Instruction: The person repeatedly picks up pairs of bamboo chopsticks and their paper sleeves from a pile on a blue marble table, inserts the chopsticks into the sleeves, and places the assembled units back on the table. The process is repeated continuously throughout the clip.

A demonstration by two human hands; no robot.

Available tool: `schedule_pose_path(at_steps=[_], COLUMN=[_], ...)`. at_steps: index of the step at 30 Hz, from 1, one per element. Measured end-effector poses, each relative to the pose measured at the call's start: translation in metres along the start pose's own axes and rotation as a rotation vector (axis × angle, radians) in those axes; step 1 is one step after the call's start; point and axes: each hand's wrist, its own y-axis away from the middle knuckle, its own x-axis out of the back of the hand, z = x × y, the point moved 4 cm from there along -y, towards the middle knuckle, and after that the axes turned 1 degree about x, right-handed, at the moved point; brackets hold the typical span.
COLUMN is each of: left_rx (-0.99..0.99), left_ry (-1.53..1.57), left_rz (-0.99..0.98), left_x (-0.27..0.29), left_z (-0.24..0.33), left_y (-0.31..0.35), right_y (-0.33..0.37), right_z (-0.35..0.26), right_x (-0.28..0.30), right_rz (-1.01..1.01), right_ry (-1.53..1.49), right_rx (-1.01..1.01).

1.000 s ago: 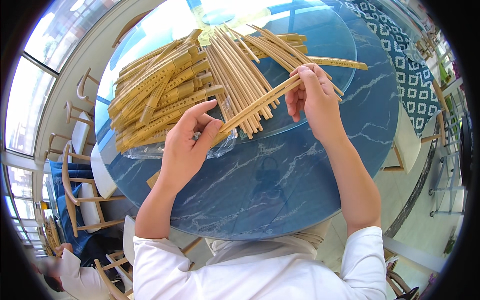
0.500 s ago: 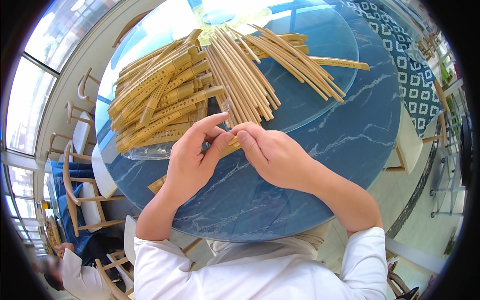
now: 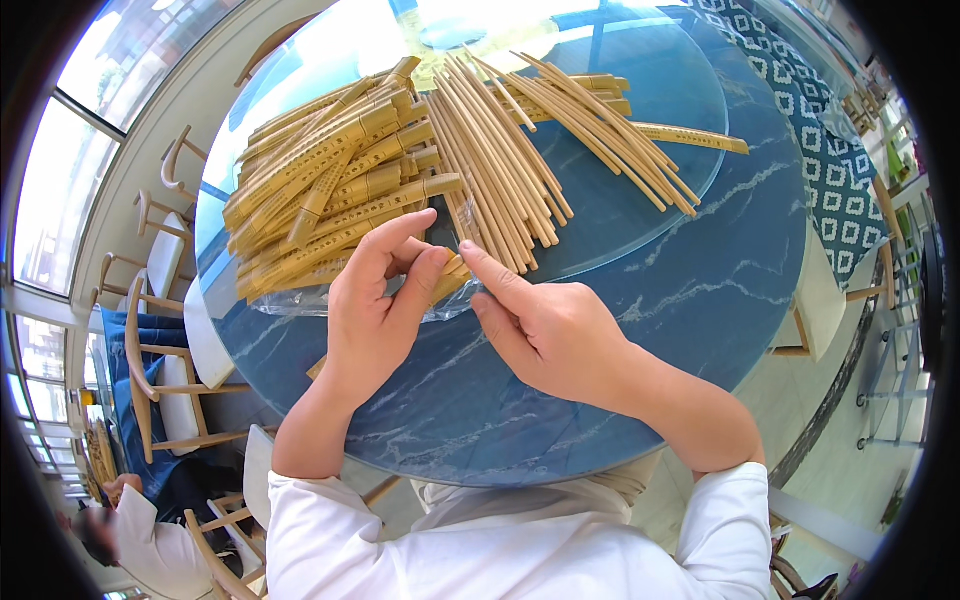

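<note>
A golden-brown printed paper chopstick sleeve (image 3: 449,283) is pinched between the thumb and fingers of my left hand (image 3: 378,300). Its upper end shows past my thumb; most of its length is hidden behind the hand. My right hand (image 3: 555,335) is beside that end, index finger stretched toward its tip and thumb apart, holding nothing I can see. Whether the fingertip touches the paper is hard to tell. Beyond my hands lies a row of loose wooden chopsticks (image 3: 500,165). Left of them is a heap of similar sleeves (image 3: 335,180), several with thicker, filled-looking ends.
Clear plastic wrap (image 3: 300,303) lies under the heap. More chopsticks (image 3: 610,130) rest over other sleeves (image 3: 690,135) on the glass turntable (image 3: 640,225). Everything sits on a round blue marbled table (image 3: 700,300). Wooden chairs (image 3: 170,400) and another person (image 3: 150,535) are at left.
My right hand has drawn back a little from the sleeve, its thumb and index finger parting. My left hand has shifted slightly left and still pinches the sleeve.
</note>
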Motion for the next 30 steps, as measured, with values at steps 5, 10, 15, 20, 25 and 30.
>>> schedule_pose_path(at_steps=[5, 10, 15, 20, 25, 30], left_rx=[0.036, 0.045, -0.166, -0.156, -0.232, -0.041], left_ry=[0.06, -0.045, -0.148, 0.12, -0.082, -0.513], left_rz=[-0.001, -0.072, -0.059, -0.1, -0.107, -0.464], left_x=[-0.001, -0.012, -0.018, -0.027, -0.016, -0.001], left_z=[-0.002, -0.001, 0.005, 0.001, 0.002, 0.009], left_y=[-0.001, 0.003, 0.007, 0.007, 0.002, -0.003], right_y=[0.009, 0.005, 0.005, 0.002, -0.011, -0.011], right_z=[-0.005, -0.001, 0.015, 0.019, 0.038, 0.053], right_x=[-0.016, -0.017, -0.022, -0.021, 0.006, 0.021], right_rz=[-0.109, -0.109, -0.134, -0.19, -0.151, 0.01], right_ry=[0.004, -0.16, -0.407, -0.745, -0.783, -0.515], right_rx=[-0.023, -0.134, -0.353, -0.636, -0.713, -0.489])
